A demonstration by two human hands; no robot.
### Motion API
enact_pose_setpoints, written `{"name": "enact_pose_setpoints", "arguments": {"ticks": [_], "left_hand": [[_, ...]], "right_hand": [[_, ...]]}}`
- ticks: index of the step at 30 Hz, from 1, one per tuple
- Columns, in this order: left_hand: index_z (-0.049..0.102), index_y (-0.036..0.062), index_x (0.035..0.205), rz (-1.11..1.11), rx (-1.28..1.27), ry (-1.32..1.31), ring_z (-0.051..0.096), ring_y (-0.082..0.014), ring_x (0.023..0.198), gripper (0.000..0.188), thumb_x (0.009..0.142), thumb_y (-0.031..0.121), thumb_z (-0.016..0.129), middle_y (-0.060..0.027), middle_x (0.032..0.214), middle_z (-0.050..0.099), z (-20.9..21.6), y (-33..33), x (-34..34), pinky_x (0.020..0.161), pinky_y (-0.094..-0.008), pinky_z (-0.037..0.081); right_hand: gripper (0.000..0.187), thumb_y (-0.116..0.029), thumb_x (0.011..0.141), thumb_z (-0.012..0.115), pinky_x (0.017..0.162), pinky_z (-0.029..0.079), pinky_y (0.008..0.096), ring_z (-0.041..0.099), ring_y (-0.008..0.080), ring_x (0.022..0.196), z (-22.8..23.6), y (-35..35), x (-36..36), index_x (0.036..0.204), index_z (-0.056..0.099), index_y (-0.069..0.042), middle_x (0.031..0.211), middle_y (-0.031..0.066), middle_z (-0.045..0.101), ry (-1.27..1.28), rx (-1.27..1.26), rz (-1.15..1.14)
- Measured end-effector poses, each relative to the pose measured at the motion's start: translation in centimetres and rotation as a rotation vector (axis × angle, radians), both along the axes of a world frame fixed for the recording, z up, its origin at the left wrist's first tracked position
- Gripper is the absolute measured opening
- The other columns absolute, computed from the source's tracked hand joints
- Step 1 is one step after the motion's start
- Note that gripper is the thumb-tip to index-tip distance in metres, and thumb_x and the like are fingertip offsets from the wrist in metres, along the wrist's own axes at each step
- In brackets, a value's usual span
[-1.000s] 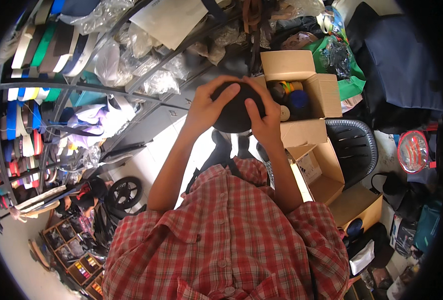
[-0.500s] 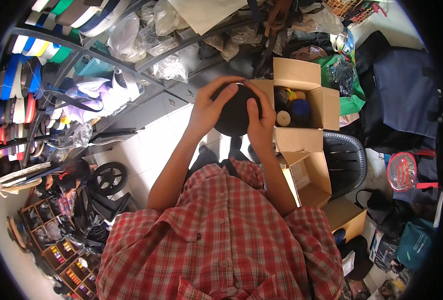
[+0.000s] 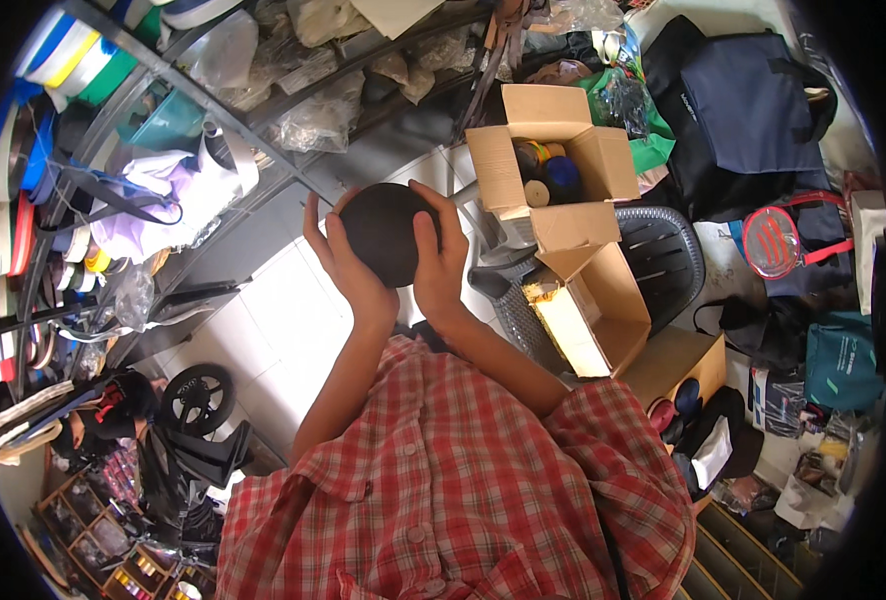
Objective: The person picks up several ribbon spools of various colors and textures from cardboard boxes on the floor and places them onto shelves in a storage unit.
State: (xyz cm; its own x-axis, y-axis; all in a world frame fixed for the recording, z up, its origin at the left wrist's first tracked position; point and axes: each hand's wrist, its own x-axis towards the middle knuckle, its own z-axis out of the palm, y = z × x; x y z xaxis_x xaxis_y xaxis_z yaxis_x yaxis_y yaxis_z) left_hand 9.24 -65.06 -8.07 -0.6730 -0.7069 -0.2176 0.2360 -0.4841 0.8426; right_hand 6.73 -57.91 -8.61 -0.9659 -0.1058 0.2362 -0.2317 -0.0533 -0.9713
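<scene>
Between my two hands, in front of my chest, is a round black disc (image 3: 388, 235) that looks like a tightly wound roll. My left hand (image 3: 361, 285) cups its left and lower side, with its fingers reaching along the rim. The right hand (image 3: 441, 275) grips the opposite edge, thumb on the facing surface. The disc hides parts of some fingertips. Right of my hands stands an open cardboard box (image 3: 496, 180). Inside it lie a dark blue roll (image 3: 563, 176), a beige roll (image 3: 536, 193) and a yellow-orange banded item (image 3: 535, 153).
A second open cardboard box (image 3: 615, 318) sits near a black woven-plastic chair (image 3: 668, 262). Shelves at left hold coloured strap rolls (image 3: 71, 68). A black wheel (image 3: 198, 398) stands at lower left. Dark blue bags (image 3: 748, 105) and a red-framed mesh item (image 3: 771, 243) are at right.
My hands have moved left and away from the box with the disc between them. The disc's broad side now shows more fully, and the whole view has shifted.
</scene>
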Motion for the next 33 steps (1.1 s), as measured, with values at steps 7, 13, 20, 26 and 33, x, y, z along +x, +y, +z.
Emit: {"name": "enact_pose_setpoints", "arguments": {"ticks": [7,13,20,26,33], "left_hand": [[0.021,0.0098,0.145,-0.014,-0.104,0.03,0.046,-0.0235,0.119,0.059,0.098,0.039,0.04,-0.011,0.14,0.042,-0.7,-1.3,3.5,0.1,-0.0346,0.04],[0.039,0.0089,0.137,-0.313,-0.264,0.056,0.054,-0.0249,0.114,0.041,0.098,0.024,0.04,-0.014,0.132,0.05,-1.6,-2.5,4.0,0.099,-0.0349,0.043],[0.053,0.0034,0.129,-0.64,-0.503,0.011,0.045,-0.0257,0.126,0.038,0.091,0.01,0.049,-0.017,0.134,0.05,-1.0,2.1,2.5,0.105,-0.0361,0.034],[0.036,0.0062,0.14,-1.091,-1.105,0.258,0.034,-0.0386,0.133,0.083,0.068,0.013,0.078,-0.0213,0.15,0.018,-2.3,8.4,-0.3,0.104,-0.0444,0.038],[0.026,0.006,0.141,-1.365,-1.315,0.319,0.034,-0.0392,0.129,0.109,0.053,0.018,0.088,-0.0216,0.141,0.028,-4.7,17.5,-2.4,0.104,-0.0469,0.035]], "right_hand": [[0.039,-0.014,0.096,0.05,0.084,0.044,0.0293,0.059,0.019,0.093,-1.1,-1.2,4.8,0.131,0.045,0.003,0.103,0.0132,0.062,-0.059,-0.114,-0.141],[0.044,-0.012,0.095,0.052,0.09,0.042,0.0288,0.055,0.0167,0.1,0.5,0.1,4.9,0.136,0.04,0.0,0.11,0.0115,0.058,-0.027,-0.044,-0.16],[0.028,-0.011,0.093,0.054,0.084,0.045,0.029,0.059,0.0174,0.093,-1.7,6.4,4.7,0.118,0.058,0.001,0.099,0.0114,0.064,-0.068,-0.046,-0.318],[0.021,-0.012,0.091,0.058,0.083,0.047,0.0309,0.062,0.0172,0.095,-4.7,15.4,3.8,0.11,0.063,-0.003,0.1,0.0123,0.067,-0.226,0.029,-0.565],[0.022,-0.015,0.092,0.057,0.079,0.051,0.0336,0.067,0.0271,0.088,-5.4,23.7,4.6,0.112,0.06,-0.004,0.096,0.0171,0.068,-0.315,0.087,-0.676]]}}
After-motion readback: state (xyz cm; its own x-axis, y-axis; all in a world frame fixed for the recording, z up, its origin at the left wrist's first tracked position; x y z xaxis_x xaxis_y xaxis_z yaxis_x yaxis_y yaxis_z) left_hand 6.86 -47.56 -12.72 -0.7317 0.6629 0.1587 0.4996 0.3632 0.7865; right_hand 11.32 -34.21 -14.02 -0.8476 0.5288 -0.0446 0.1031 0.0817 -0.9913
